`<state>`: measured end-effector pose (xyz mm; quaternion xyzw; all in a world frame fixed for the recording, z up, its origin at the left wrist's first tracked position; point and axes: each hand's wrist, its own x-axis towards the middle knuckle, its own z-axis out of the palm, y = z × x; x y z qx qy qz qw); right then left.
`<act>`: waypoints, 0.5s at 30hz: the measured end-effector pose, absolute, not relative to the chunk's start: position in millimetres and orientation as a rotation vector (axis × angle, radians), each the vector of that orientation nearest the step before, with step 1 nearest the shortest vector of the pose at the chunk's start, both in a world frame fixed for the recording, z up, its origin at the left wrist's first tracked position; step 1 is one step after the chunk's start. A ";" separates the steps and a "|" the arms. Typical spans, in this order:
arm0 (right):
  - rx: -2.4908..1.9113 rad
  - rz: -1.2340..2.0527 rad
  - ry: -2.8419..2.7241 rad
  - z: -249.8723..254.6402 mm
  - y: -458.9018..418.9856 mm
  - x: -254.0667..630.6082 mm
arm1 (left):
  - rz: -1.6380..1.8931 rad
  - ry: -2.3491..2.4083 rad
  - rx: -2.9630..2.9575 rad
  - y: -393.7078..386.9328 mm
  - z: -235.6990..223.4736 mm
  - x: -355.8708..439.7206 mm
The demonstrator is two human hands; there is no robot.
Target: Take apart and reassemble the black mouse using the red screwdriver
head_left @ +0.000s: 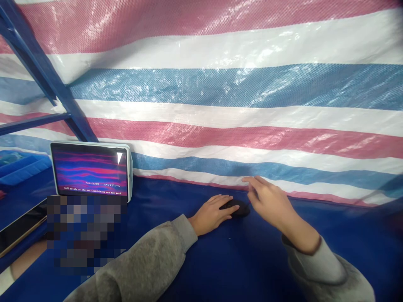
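A small black rounded object that looks like a computer mouse (241, 208) lies on the dark blue tabletop. My left hand (210, 214) grips its left end, fingers over the far side and thumb along the near side. Just to the right, my right hand (271, 202) hovers above the table, its fingers loosely bent and the index finger pointing left. I see nothing held in it, though the palm side is partly hidden. Grey sleeves (147, 260) cover both my forearms.
A tablet in a pale case (91, 167) stands at the left, its screen lit. Beside it are a phone (23, 226), a blurred patch and another person's forearm (31, 258). Blue trays (25, 167) sit far left. A blue metal frame (47, 71) and striped sheeting (220, 88) rise behind.
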<state>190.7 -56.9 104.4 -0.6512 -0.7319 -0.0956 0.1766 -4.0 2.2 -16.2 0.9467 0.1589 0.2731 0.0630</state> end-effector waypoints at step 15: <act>-1.774 -0.183 -1.980 100.8 -51.9 198.0 | 0.830 0.491 2.847 1.5 -14.7 -3.7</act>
